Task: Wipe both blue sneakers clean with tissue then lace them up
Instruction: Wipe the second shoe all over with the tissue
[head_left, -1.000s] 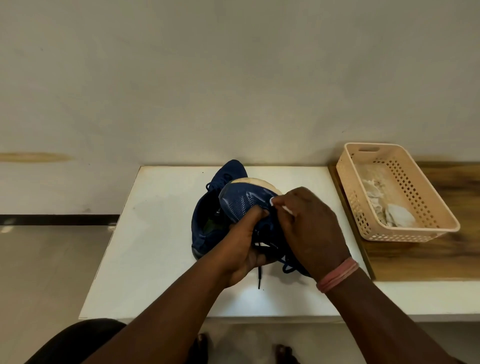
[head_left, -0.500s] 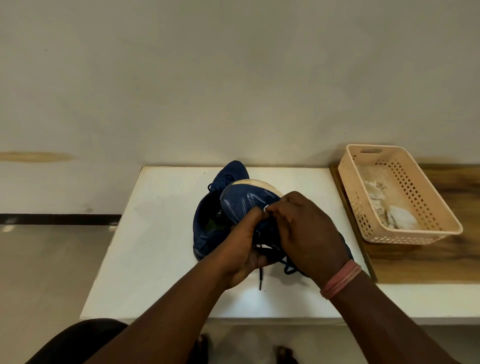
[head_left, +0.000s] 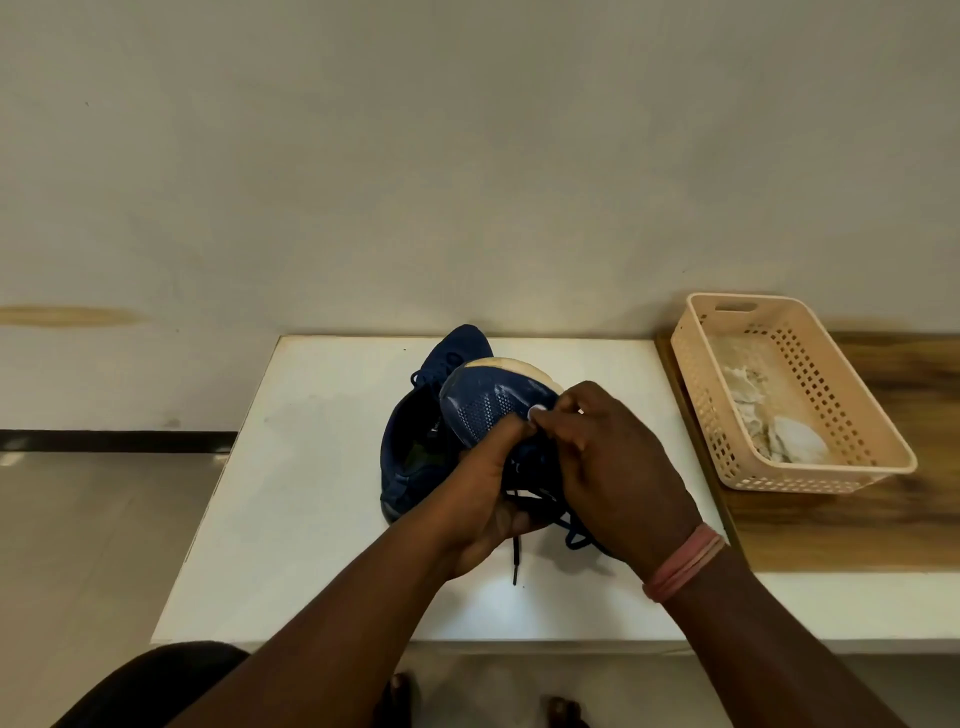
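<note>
Fingers of the right hand pinch the lace; the left hand grips the raised sneaker, hiding the second sneaker; the basket stands beyond the table's right edge.

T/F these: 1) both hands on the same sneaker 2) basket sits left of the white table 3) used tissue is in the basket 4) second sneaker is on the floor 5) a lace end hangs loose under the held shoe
1) True: left hand and right hand hold the tilted sneaker.
2) False: the basket is to the right, on a wooden surface.
3) True: crumpled tissue lies inside.
4) False: the second sneaker lies on the white table.
5) True: the lace end dangles.
</note>
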